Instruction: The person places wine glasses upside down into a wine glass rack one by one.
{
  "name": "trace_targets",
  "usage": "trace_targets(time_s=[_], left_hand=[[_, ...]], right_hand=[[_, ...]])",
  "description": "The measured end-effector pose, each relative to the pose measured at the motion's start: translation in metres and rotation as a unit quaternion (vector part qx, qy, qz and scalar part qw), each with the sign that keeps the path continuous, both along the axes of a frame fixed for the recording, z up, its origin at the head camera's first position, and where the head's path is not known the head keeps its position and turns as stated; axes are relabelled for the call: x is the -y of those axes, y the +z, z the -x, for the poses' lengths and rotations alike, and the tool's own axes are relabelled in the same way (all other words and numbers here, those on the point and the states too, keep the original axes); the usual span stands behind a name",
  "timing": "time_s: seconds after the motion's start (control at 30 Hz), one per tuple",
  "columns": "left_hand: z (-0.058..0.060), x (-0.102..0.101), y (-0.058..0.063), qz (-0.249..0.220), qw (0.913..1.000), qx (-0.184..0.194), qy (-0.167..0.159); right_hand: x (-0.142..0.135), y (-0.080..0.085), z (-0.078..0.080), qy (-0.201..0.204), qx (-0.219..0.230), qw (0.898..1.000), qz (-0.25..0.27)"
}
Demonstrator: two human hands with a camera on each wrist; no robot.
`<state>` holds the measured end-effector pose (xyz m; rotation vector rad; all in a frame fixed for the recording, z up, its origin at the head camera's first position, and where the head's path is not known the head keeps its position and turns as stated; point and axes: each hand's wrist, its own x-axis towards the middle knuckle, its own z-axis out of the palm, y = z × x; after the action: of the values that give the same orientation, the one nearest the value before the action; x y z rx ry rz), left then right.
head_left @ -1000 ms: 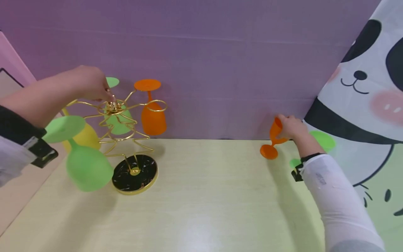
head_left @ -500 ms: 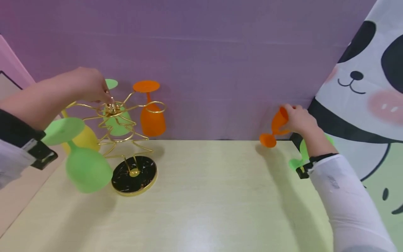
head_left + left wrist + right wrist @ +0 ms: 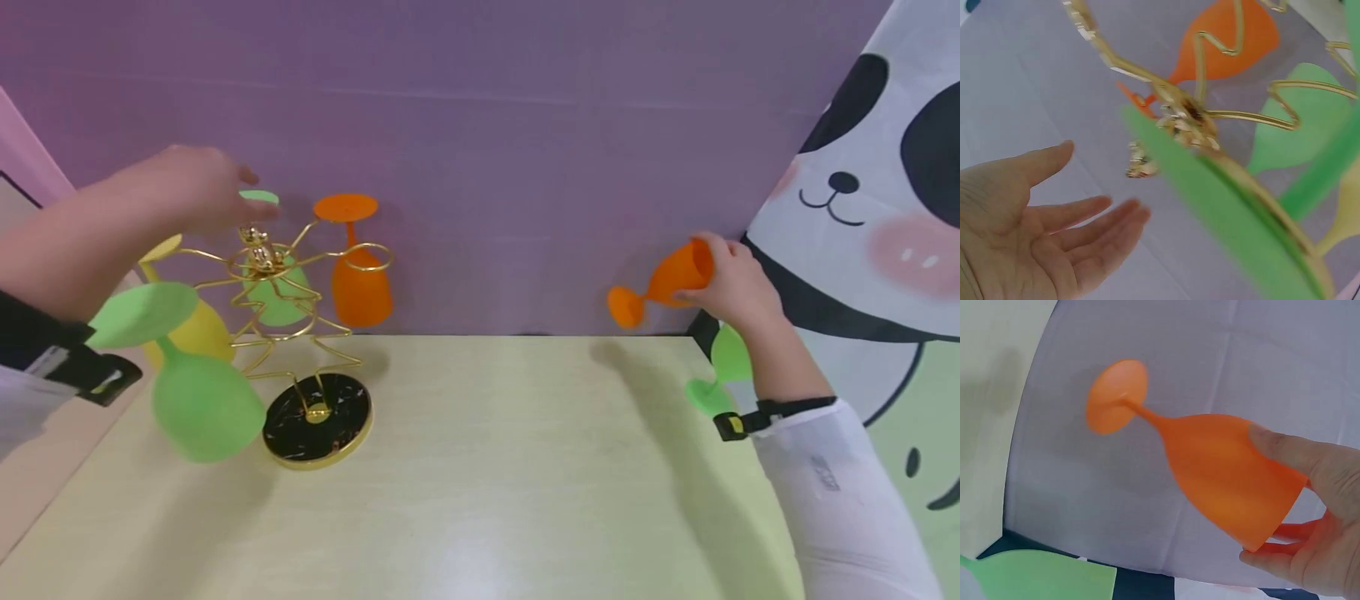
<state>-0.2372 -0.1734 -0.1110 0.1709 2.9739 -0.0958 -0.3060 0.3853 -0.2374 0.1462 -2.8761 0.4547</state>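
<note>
In the head view my right hand (image 3: 741, 287) grips an orange goblet (image 3: 670, 275) by its bowl, up off the table. The goblet is tilted, its foot pointing left; in the right wrist view the thumb lies along one side near the rim. My left hand (image 3: 191, 190) is just above the gold knob (image 3: 262, 250) of a wire glass rack, fingers straight and apart from it in the left wrist view. On the rack hang upside-down goblets: a light green one (image 3: 206, 404) in front, a yellow one (image 3: 201, 329), another green (image 3: 279, 292) and an orange one (image 3: 362, 287).
A green goblet (image 3: 729, 358) stands upright at the table's right edge, partly hidden by the right forearm. The rack's black round base (image 3: 317, 421) sits on the pale table (image 3: 487, 467). A purple backdrop (image 3: 510, 208) rises behind, with a panda-print cloth (image 3: 832, 283) at right.
My right hand has lifted the orange goblet off the table, up and rightward, tipping it toward horizontal. My left hand has let go of the rack's knob and risen slightly.
</note>
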Motion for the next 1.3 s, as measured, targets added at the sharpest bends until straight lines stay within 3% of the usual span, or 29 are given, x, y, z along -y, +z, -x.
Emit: trace_targets(time_s=[0.1,0.2,0.43,0.63,0.73,0.8,0.9,0.97,1.03,1.1,1.17,1.23,1.3], left_hand=[[-0.006,-0.007,0.004,-0.057,0.9971,-0.048,0.016],[-0.014,-0.02,0.004,-0.131,0.9858,-0.104,0.018],[-0.035,-0.06,-0.004,-0.29,0.9388,-0.185,-0.017],[-0.061,-0.092,-0.014,-0.379,0.8947,-0.227,-0.068],[-0.075,-0.107,-0.022,-0.419,0.8686,-0.245,-0.1],[-0.081,-0.117,-0.031,-0.44,0.851,-0.261,-0.118],[-0.085,-0.128,-0.049,-0.48,0.8154,-0.285,-0.154],[-0.085,-0.136,-0.063,-0.505,0.7949,-0.29,-0.171],[-0.085,-0.143,-0.077,-0.54,0.7686,-0.287,-0.188],[-0.085,-0.15,-0.091,-0.573,0.7473,-0.278,-0.19],[-0.084,-0.157,-0.104,-0.614,0.7191,-0.262,-0.191],[-0.083,-0.164,-0.118,-0.652,0.6952,-0.241,-0.184],[-0.081,-0.172,-0.13,-0.678,0.6786,-0.221,-0.175]], right_hand=[[0.001,-0.001,-0.004,-0.004,-0.021,0.999,0.042],[0.003,-0.002,-0.008,-0.011,-0.044,0.996,0.077],[0.013,-0.007,-0.02,-0.032,-0.065,0.979,0.193],[0.029,-0.015,-0.031,-0.041,-0.07,0.943,0.323],[0.036,-0.019,-0.036,-0.027,-0.06,0.905,0.42],[0.041,-0.022,-0.04,-0.004,-0.053,0.868,0.495],[0.049,-0.027,-0.046,0.04,-0.034,0.809,0.585],[0.055,-0.031,-0.051,0.069,-0.022,0.779,0.623],[0.06,-0.034,-0.057,0.095,-0.013,0.755,0.649],[0.064,-0.037,-0.062,0.126,-0.001,0.723,0.679],[0.068,-0.041,-0.066,0.159,0.015,0.695,0.701],[0.073,-0.046,-0.068,0.192,0.033,0.674,0.713],[0.079,-0.052,-0.07,0.221,0.049,0.666,0.711]])
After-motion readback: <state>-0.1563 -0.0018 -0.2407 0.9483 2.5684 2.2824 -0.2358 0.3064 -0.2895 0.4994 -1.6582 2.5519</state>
